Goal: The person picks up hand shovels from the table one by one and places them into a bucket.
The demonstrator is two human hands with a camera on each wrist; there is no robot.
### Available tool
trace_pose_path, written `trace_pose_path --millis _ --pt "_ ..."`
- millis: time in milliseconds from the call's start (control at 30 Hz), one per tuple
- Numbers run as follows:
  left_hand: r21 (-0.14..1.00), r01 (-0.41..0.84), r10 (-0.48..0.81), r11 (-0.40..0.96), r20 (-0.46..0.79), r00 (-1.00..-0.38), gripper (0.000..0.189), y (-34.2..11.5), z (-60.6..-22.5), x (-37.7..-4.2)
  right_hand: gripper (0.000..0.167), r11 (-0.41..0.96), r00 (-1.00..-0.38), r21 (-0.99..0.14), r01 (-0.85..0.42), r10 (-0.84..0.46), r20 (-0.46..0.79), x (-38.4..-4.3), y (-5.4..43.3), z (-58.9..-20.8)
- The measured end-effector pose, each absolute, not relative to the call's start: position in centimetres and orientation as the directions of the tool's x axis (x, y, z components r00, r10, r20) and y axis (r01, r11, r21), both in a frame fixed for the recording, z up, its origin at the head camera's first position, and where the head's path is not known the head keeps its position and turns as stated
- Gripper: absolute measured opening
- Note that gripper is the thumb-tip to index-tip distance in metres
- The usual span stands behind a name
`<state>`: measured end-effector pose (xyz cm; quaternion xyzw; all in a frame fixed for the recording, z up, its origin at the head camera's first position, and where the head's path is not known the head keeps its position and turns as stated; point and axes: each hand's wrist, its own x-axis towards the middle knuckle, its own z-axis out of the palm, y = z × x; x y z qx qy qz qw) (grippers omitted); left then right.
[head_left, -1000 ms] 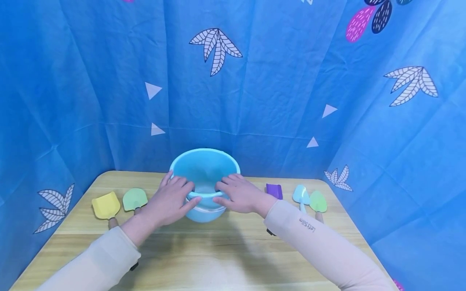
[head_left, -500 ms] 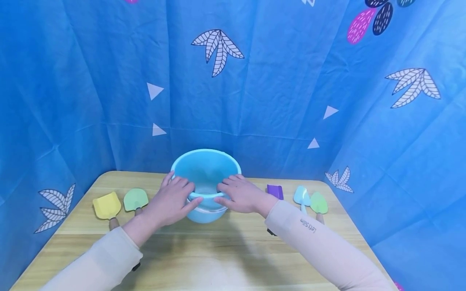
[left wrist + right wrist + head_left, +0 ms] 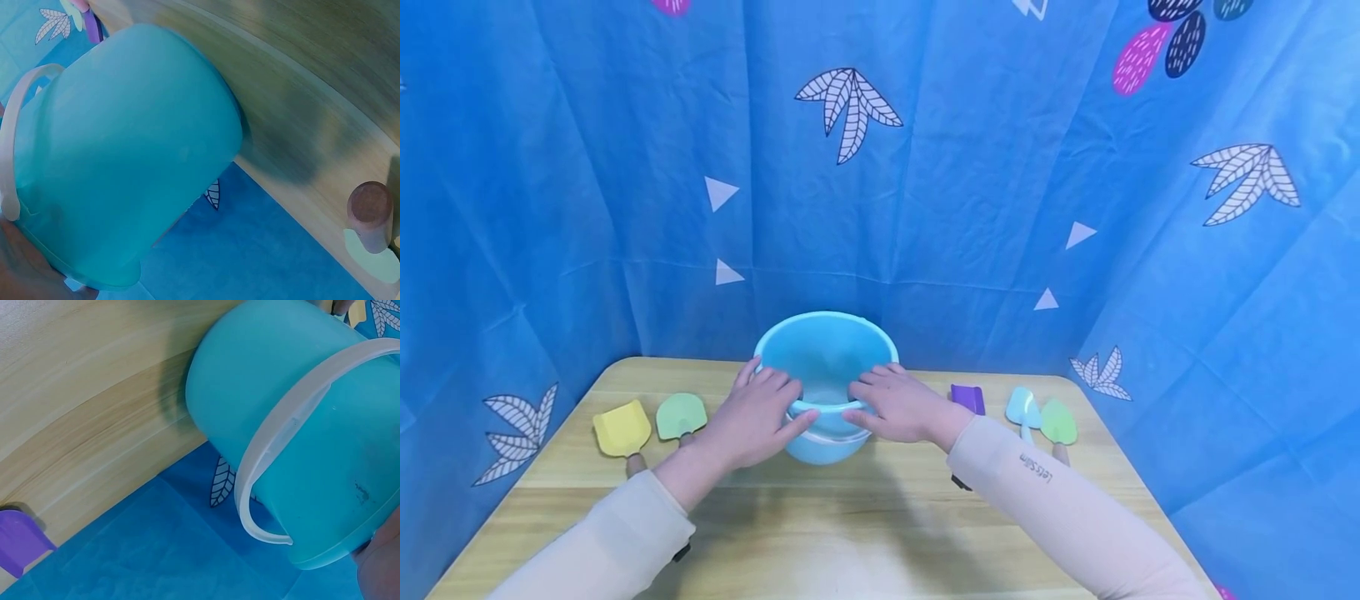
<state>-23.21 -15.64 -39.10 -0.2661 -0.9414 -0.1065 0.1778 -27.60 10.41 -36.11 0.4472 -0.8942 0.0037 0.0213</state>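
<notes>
A light blue plastic bucket [image 3: 824, 354] stands near the back of the wooden table, its mouth facing me. My left hand [image 3: 760, 419] grips the near rim on the left, fingers over the edge and thumb outside. To the right, my right hand [image 3: 897, 404] holds the same rim in a like way, its thumb also on the outer side. The two thumbs lie a short gap apart. A pale bail handle [image 3: 269, 444] hangs along the bucket's outer wall in the right wrist view. Fingertips inside the bucket are partly hidden by the rim.
Left of the bucket lie a yellow toy shovel [image 3: 622, 428] and a pale green shovel [image 3: 681, 415]. On the right are a purple shovel [image 3: 967, 397], a light blue one [image 3: 1022, 406] and a green one [image 3: 1058, 422]. A blue patterned curtain [image 3: 820, 225] surrounds the table [image 3: 850, 533].
Both hands keep their hold on the rim and the bucket stays in place. Only the head view has shifted slightly.
</notes>
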Motion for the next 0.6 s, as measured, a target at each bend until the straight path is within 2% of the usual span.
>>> trace_pose_path --millis 600 --pt "0.115 0.547 0.47 0.829 0.386 -0.794 0.043 -15.36 -39.07 -23.05 0.045 0.599 -0.599 0.01 -0.8 -0.8 0.038 -27.29 10.77 -36.0"
